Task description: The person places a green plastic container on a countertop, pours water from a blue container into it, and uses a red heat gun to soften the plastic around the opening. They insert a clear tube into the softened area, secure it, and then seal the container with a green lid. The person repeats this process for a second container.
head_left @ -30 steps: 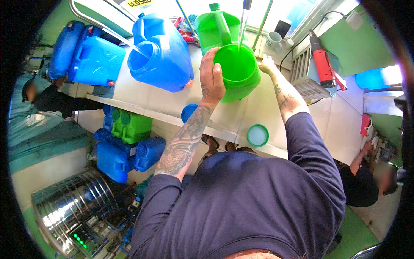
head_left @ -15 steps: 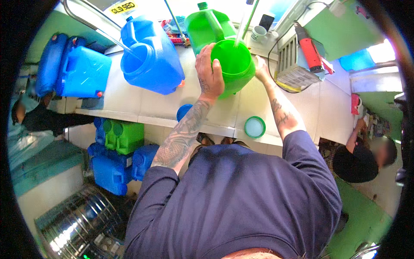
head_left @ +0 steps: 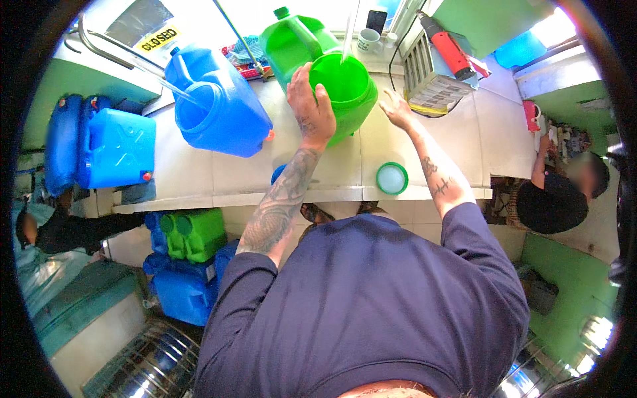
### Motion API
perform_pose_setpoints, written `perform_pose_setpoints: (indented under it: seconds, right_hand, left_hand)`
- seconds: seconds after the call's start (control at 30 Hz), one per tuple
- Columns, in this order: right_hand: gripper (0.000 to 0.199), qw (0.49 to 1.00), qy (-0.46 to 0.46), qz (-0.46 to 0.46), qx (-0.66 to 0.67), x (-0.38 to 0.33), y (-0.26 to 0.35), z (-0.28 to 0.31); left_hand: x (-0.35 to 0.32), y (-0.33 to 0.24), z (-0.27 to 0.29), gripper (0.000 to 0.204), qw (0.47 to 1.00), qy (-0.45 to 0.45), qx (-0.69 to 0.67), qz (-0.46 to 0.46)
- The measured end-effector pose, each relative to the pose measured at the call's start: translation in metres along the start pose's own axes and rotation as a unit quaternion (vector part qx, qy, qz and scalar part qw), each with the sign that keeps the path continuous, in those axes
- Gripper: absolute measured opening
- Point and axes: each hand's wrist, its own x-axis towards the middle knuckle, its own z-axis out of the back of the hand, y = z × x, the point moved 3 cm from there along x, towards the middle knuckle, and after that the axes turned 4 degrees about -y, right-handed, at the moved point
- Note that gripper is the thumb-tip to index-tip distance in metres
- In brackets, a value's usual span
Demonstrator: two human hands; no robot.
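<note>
A large green water jug [head_left: 358, 116] stands tilted on the counter, its wide round mouth toward me. What looks like a clear stream of water [head_left: 348, 30] runs down into it. My left hand [head_left: 312, 106] lies against the jug's left side, fingers stretched out and not wrapped round it. Just off the jug's right side, my right hand [head_left: 398, 111] is open and holds nothing. To the left stands a similar blue jug [head_left: 235, 126], with another clear stream entering its mouth. A round green lid [head_left: 391, 178] lies near the counter's front edge; my left forearm partly covers a blue lid [head_left: 278, 174].
A red heat gun [head_left: 446, 46] lies on a grey slatted box [head_left: 424, 83] at the right, near a white mug [head_left: 368, 41]. Blue jugs [head_left: 123, 147] stand at the left; several more [head_left: 182, 292] are stacked below the counter. People sit at both sides.
My right hand has come away from the green jug's right side, moving a little right and down. The left hand stays on the jug. The whole view has shifted slightly.
</note>
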Motion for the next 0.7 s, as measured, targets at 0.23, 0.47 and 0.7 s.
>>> perform_pose_setpoints:
  seconds: [0.23,0.47,0.7]
  right_hand:
    - [0.055,0.994,0.079,0.066,0.019,0.132,0.052,0.002]
    - [0.063,0.985,0.12,0.079,-0.091,0.148,0.028,-0.033]
    - [0.072,0.988,0.113,0.089,-0.058,0.15,0.007,-0.038]
  left_hand:
    - [0.0,0.0,-0.002,0.049,1.0,-0.027,0.001,-0.007]
    - [-0.001,0.003,-0.004,0.048,0.999,-0.048,-0.019,0.0]
    - [-0.001,-0.004,-0.001,0.046,0.999,-0.041,0.006,0.006]
